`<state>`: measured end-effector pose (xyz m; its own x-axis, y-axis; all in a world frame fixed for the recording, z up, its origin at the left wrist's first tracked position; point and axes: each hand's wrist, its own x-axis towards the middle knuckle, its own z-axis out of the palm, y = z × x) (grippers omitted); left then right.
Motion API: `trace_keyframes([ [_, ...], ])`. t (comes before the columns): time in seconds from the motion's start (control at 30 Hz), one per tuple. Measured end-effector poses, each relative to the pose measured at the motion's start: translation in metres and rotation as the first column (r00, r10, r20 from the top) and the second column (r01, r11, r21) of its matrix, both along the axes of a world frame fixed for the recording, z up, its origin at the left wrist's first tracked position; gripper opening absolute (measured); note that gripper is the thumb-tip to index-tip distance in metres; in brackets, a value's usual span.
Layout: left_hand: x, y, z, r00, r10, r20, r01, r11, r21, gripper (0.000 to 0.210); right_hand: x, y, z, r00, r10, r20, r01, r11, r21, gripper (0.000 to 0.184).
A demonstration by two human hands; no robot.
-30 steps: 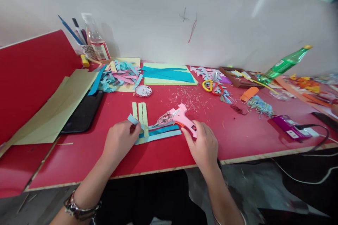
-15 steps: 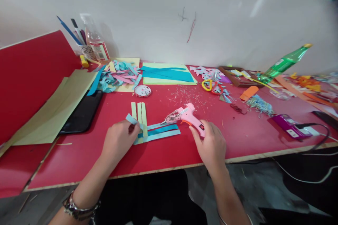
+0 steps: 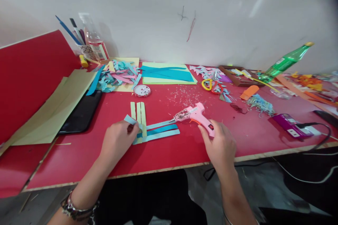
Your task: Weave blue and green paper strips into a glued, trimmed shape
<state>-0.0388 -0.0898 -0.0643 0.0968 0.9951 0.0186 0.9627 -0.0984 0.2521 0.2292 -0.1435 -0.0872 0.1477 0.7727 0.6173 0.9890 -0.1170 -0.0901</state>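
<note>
In the head view, my left hand (image 3: pixel 119 140) is closed in a pinch on the end of a light blue paper strip (image 3: pixel 129 119), whose right part runs out across the table. Pale yellow paper strips (image 3: pixel 143 113) stand upright beside my fingertips, woven with a darker blue strip (image 3: pixel 161 130) and a second light blue strip (image 3: pixel 164 135). My right hand (image 3: pixel 221 145) is wrapped round the handle of a pink glue gun (image 3: pixel 195 112). The gun's nozzle points left, over the right part of the upper light blue strip; I cannot tell whether it touches.
A round white lid (image 3: pixel 142 90) and red-yellow scissors (image 3: pixel 212 85) lie behind the strips. Paper scraps (image 3: pixel 118 75) are heaped at back left, near a pump bottle (image 3: pixel 96 44). A green bottle (image 3: pixel 286 62) leans at right, behind a purple power socket (image 3: pixel 289 126). A black tablet-like slab (image 3: pixel 83 116) lies left.
My right hand and the glue gun have moved to the right, the nozzle sliding along toward the strip's right end. My left hand keeps its pinch in nearly the same place.
</note>
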Motion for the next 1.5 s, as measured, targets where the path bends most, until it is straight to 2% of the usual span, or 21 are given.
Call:
trace_keyframes([
  [0.57, 0.001, -0.001, 0.002, 1.0, 0.014, 0.0, -0.014, 1.0, -0.004, 0.038, 0.021, 0.001, 0.005, 0.998, -0.068, -0.009, 0.068, 0.997, 0.027, 0.038],
  [0.7, 0.001, 0.0, 0.003, 1.0, 0.019, 0.005, -0.019, 1.0, -0.01, 0.036, 0.043, 0.02, 0.017, 0.994, -0.071, -0.089, 0.076, 0.996, 0.056, 0.047],
  [0.8, 0.0, -0.001, 0.003, 0.999, 0.013, 0.042, -0.012, 1.0, -0.009, 0.034, 0.058, 0.052, 0.027, 0.985, -0.078, -0.156, 0.076, 0.997, -0.014, 0.049],
  [0.93, 0.001, -0.003, 0.005, 0.981, -0.016, 0.194, 0.023, 0.999, -0.03, 0.031, 0.058, 0.099, 0.028, 0.969, 0.008, -0.249, -0.051, 0.985, -0.167, 0.045],
  [1.0, 0.001, -0.005, 0.006, 0.957, -0.039, 0.286, 0.05, 0.998, -0.031, 0.031, 0.053, 0.117, 0.023, 0.961, 0.084, -0.262, -0.164, 0.94, -0.3, 0.036],
  [1.1, 0.0, -0.007, 0.007, 0.94, -0.091, 0.33, 0.106, 0.994, -0.028, 0.03, 0.046, 0.133, 0.018, 0.959, 0.153, -0.238, -0.24, 0.885, -0.398, 0.023],
  [1.23, -0.005, -0.007, 0.003, 0.933, -0.189, 0.307, 0.198, 0.98, 0.004, 0.027, 0.041, 0.14, 0.027, 0.967, 0.175, -0.186, -0.237, 0.883, -0.405, 0.031],
  [1.33, -0.007, -0.008, 0.001, 0.936, -0.22, 0.275, 0.221, 0.975, 0.025, 0.029, 0.024, 0.133, 0.041, 0.948, 0.273, -0.161, -0.312, 0.895, -0.32, 0.037],
  [1.37, -0.007, -0.008, 0.001, 0.936, -0.224, 0.27, 0.226, 0.974, 0.022, 0.029, 0.014, 0.127, 0.045, 0.917, 0.363, -0.164, -0.395, 0.88, -0.265, 0.036],
  [1.4, -0.007, -0.008, 0.0, 0.937, -0.227, 0.267, 0.23, 0.973, 0.02, 0.029, 0.002, 0.12, 0.049, 0.862, 0.472, -0.186, -0.505, 0.835, -0.218, 0.035],
  [1.47, -0.007, -0.009, 0.0, 0.937, -0.228, 0.265, 0.232, 0.973, 0.019, 0.029, -0.024, 0.101, 0.051, 0.741, 0.639, -0.209, -0.672, 0.711, -0.207, 0.033],
  [1.5, -0.007, -0.009, 0.0, 0.937, -0.228, 0.265, 0.231, 0.973, 0.02, 0.028, -0.037, 0.09, 0.05, 0.692, 0.693, -0.204, -0.721, 0.647, -0.249, 0.033],
])
